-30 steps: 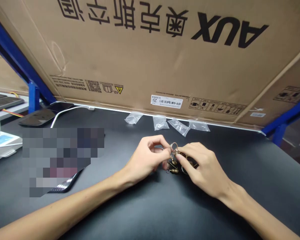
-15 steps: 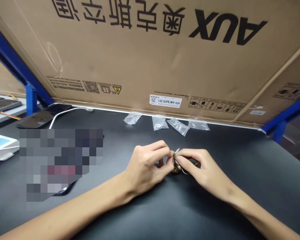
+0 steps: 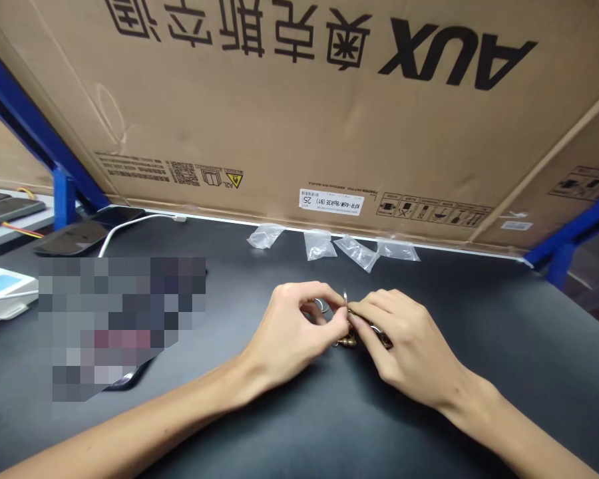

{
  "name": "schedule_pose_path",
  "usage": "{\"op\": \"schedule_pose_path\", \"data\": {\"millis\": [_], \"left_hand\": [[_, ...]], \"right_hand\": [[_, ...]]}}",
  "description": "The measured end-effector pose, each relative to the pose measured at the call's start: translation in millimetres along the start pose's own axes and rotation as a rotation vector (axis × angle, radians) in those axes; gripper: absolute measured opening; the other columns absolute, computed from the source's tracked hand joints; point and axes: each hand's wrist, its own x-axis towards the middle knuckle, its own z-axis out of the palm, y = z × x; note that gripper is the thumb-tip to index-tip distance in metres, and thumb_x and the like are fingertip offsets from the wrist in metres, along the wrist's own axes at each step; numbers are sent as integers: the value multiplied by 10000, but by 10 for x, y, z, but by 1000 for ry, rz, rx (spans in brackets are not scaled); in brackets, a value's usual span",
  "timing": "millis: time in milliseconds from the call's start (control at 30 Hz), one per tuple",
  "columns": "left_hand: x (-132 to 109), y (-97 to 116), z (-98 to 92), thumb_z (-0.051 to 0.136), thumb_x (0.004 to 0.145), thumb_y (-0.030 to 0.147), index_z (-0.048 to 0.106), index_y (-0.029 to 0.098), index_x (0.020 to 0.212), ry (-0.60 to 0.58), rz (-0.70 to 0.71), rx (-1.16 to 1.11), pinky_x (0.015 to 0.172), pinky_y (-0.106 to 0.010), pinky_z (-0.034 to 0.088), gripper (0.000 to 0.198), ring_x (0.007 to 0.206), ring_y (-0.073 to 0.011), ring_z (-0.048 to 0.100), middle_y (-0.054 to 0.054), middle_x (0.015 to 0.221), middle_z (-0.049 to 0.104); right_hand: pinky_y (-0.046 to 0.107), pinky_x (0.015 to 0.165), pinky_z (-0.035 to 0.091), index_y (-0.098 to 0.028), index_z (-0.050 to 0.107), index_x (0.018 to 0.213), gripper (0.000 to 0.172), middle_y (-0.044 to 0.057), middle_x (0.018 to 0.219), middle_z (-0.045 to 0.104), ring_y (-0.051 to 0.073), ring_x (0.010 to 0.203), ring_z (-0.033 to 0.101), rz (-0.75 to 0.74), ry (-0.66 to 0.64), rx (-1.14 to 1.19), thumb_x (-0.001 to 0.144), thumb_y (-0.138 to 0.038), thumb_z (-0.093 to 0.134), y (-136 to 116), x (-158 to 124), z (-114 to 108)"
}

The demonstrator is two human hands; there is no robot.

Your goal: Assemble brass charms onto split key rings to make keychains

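Just above the black tabletop, my left hand and my right hand meet fingertip to fingertip. Thumb and forefinger of the left pinch a silver key ring, which stands up between the hands. My right hand is closed in a pinch on a brass-coloured metal keychain at the same spot. Dark brass pieces and another ring show beneath the right fingers. One more silver ring is visible behind the left fingers. How the parts join is hidden by the fingertips.
Several small clear plastic bags lie along the back of the black table. Behind stands a large cardboard box between blue frame posts. At left are a dark phone, a white cable and a pixelated area.
My right hand has turned and its fingers have closed up together. The rings and brass pieces have shifted, so one ring now shows behind the left fingers.
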Motion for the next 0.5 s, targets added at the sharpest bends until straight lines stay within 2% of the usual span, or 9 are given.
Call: {"op": "schedule_pose_path", "data": {"millis": [167,233,300,400,500], "left_hand": [[-1,-24,34,615,838,242,647,170,819,-17,-124,-186,498,-197,433,81,497,-91,546,23,643,622],[5,-37,33,597,845,229,626,174,810,-16,-100,-172,488,-187,421,72,491,-87,531,34,597,585],[18,-47,16,603,829,214,622,172,777,12,40,-58,494,-187,417,70,524,-90,529,21,628,590],[46,-72,-25,603,799,162,601,166,710,45,334,162,500,-189,400,89,548,-81,496,-1,701,591],[67,-125,-61,581,825,141,593,164,712,50,496,325,514,-190,389,116,551,-72,487,-5,728,598]], "right_hand": [[352,714,384,-167,682,945,231,66,818,666,194,706,529,-56,38,-60,974,-171,453,-1,4,4],[349,721,391,-173,680,956,219,59,812,668,192,703,539,-18,42,-13,972,-183,462,-26,11,-9],[334,732,405,-189,673,926,205,42,821,674,184,718,562,74,23,109,975,-208,475,-58,29,-37],[292,726,430,-208,657,831,236,10,818,684,165,727,593,215,-51,363,983,-259,483,-90,68,-100],[273,721,444,-205,660,817,277,3,814,686,166,741,596,283,-119,571,990,-296,464,-83,99,-147]]}}
